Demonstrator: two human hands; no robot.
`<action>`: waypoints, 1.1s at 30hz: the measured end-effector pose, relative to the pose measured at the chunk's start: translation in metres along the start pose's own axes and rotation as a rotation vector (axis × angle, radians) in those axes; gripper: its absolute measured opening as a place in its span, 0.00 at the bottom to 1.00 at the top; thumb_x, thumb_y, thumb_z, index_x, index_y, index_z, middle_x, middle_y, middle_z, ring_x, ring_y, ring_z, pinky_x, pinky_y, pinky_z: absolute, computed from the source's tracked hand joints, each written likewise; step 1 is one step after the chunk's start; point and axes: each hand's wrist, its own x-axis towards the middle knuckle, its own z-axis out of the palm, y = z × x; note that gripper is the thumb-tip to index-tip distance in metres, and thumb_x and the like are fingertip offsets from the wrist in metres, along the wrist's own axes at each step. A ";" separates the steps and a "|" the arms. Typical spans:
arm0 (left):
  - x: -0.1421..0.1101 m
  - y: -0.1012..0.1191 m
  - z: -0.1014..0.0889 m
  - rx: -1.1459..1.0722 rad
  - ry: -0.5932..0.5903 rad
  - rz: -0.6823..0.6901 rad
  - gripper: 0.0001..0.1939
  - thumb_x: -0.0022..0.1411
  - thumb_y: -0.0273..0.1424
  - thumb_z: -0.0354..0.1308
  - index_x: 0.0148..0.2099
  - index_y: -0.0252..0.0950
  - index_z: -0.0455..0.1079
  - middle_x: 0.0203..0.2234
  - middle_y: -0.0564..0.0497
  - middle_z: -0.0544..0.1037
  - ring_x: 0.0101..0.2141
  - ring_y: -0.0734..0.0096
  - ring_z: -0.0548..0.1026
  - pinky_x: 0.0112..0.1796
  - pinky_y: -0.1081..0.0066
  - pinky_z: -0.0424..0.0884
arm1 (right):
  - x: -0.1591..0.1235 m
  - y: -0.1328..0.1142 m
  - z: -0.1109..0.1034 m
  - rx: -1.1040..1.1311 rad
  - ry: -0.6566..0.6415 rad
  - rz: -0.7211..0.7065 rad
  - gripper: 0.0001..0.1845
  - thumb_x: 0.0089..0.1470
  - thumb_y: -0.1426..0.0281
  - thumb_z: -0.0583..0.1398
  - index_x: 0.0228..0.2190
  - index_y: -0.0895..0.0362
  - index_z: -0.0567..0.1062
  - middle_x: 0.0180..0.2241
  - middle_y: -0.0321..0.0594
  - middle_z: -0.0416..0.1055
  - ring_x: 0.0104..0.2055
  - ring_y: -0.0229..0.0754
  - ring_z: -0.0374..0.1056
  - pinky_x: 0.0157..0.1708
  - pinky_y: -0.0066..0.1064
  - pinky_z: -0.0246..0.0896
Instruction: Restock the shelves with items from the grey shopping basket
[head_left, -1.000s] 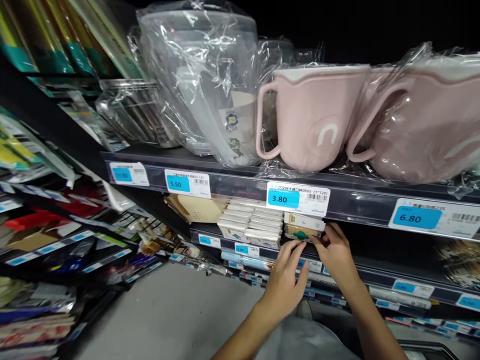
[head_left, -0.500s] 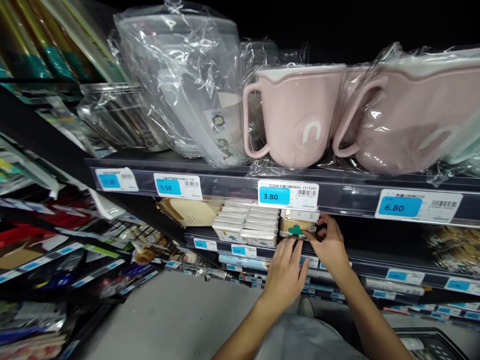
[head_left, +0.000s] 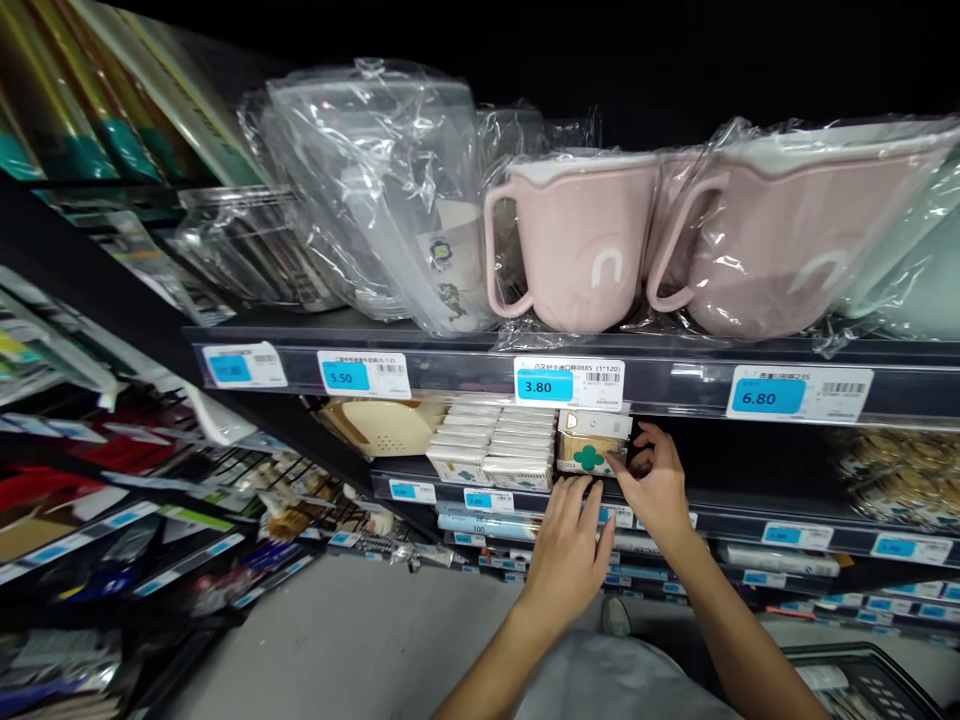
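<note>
I face a dark shop shelf. My right hand [head_left: 654,487] pinches the right end of a small tan box with a green clover mark [head_left: 589,458], which rests on the second shelf under a white box [head_left: 594,424]. My left hand [head_left: 568,548] is just below the clover box, fingers curled up against the shelf edge and the box's underside; whether it grips anything is unclear. Stacks of small white boxes [head_left: 495,443] stand directly left of the clover box.
Above, pink mugs [head_left: 574,243] and clear plastic-wrapped containers [head_left: 390,190] fill the upper shelf, with price tags 5.50, 3.80 [head_left: 568,383] and 6.80. A beige strainer [head_left: 382,425] lies left of the white boxes. A dark basket [head_left: 862,685] sits bottom right. Hanging goods crowd the left side.
The clover box has turned so its green mark faces me and sits further back on the shelf. Both hands stayed at it; the view shifted slightly right.
</note>
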 end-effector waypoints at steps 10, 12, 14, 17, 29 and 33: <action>-0.051 -0.003 -0.025 -0.011 0.071 -0.032 0.19 0.72 0.31 0.50 0.62 0.35 0.65 0.56 0.39 0.73 0.61 0.46 0.69 0.56 0.46 0.74 | 0.005 0.007 0.001 -0.014 -0.081 0.093 0.34 0.50 0.52 0.66 0.53 0.57 0.68 0.33 0.37 0.70 0.29 0.41 0.67 0.31 0.36 0.69; -0.068 -0.006 -0.030 -0.013 0.077 -0.054 0.19 0.73 0.31 0.50 0.63 0.36 0.65 0.57 0.40 0.73 0.61 0.46 0.69 0.55 0.46 0.74 | 0.006 0.007 0.002 -0.034 -0.095 0.100 0.34 0.50 0.53 0.66 0.53 0.56 0.69 0.33 0.37 0.71 0.30 0.42 0.68 0.32 0.36 0.68; -0.085 -0.010 -0.034 -0.015 0.078 -0.077 0.19 0.73 0.31 0.49 0.63 0.37 0.65 0.57 0.40 0.73 0.61 0.46 0.69 0.54 0.45 0.75 | 0.006 0.007 0.003 -0.054 -0.104 0.104 0.34 0.50 0.53 0.66 0.53 0.56 0.69 0.33 0.37 0.71 0.31 0.42 0.69 0.33 0.36 0.68; -0.112 -0.016 -0.041 -0.034 0.050 -0.119 0.20 0.74 0.33 0.48 0.64 0.38 0.64 0.59 0.40 0.73 0.61 0.45 0.69 0.53 0.44 0.76 | 0.006 0.005 0.003 -0.072 -0.114 0.088 0.34 0.48 0.54 0.66 0.53 0.57 0.69 0.32 0.36 0.70 0.31 0.42 0.68 0.34 0.36 0.67; -0.200 -0.031 -0.055 -0.194 -0.013 -0.282 0.21 0.73 0.39 0.50 0.64 0.44 0.68 0.60 0.41 0.72 0.62 0.41 0.68 0.52 0.42 0.76 | 0.008 0.001 0.002 -0.099 -0.083 0.067 0.30 0.47 0.56 0.66 0.49 0.56 0.70 0.29 0.32 0.68 0.29 0.39 0.67 0.34 0.34 0.65; -0.212 -0.030 -0.057 -0.250 -0.071 -0.327 0.21 0.73 0.41 0.48 0.64 0.45 0.68 0.61 0.42 0.71 0.63 0.40 0.66 0.54 0.38 0.73 | 0.009 0.002 0.002 -0.102 -0.077 0.067 0.28 0.48 0.56 0.66 0.48 0.56 0.71 0.29 0.32 0.68 0.29 0.39 0.66 0.33 0.33 0.64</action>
